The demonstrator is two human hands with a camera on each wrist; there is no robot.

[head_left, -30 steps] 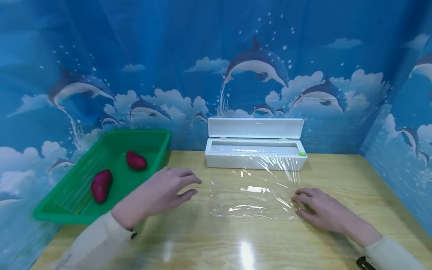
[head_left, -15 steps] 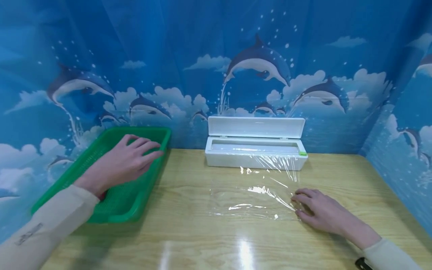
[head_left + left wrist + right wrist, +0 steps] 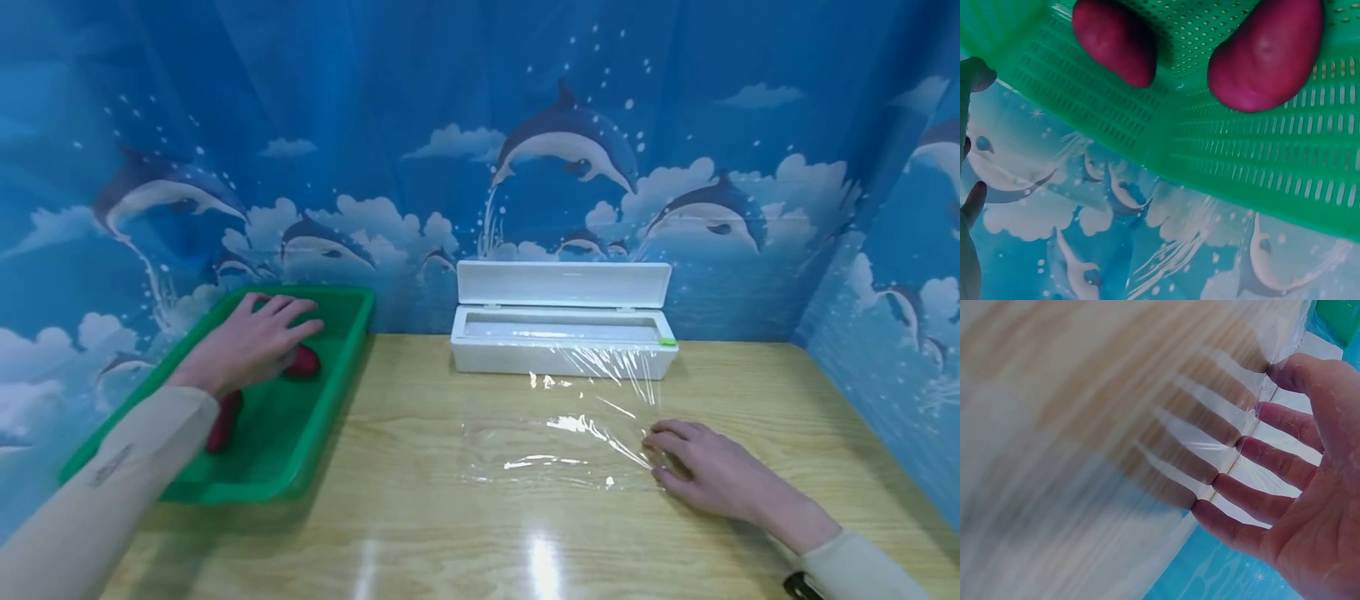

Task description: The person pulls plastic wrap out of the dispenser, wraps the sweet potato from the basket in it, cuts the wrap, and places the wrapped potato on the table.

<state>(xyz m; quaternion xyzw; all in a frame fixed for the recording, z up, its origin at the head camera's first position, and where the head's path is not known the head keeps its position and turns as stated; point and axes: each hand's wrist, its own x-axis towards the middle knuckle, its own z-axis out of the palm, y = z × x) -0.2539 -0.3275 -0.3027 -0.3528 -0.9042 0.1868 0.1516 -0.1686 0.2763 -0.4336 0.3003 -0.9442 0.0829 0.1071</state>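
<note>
Over the green basket (image 3: 341, 383) on the left hovers my left hand (image 3: 251, 340), its fingers spread and loosely bent, holding nothing. Two purple-red sweet potatoes lie in the basket: one (image 3: 303, 362) just beyond the fingertips, another (image 3: 223, 423) partly behind the wrist. In the left wrist view both sweet potatoes (image 3: 1266, 59) sit apart from the fingers. A sheet of clear cling film (image 3: 555, 446) stretches over the table from a white dispenser box (image 3: 562, 357). My right hand (image 3: 708, 467) rests its fingertips at the film's right edge; the right wrist view shows them touching the surface, fingers spread.
The dispenser's lid (image 3: 562, 285) stands raised against the blue dolphin curtain (image 3: 420, 150). A green slider (image 3: 667, 342) sits at the box's right end. Wooden table (image 3: 435, 533) surrounds the film, and the curtain closes off the back and both sides.
My left hand has moved left from beside the film to above the basket, then slightly further left. The right hand has stayed at the film's edge.
</note>
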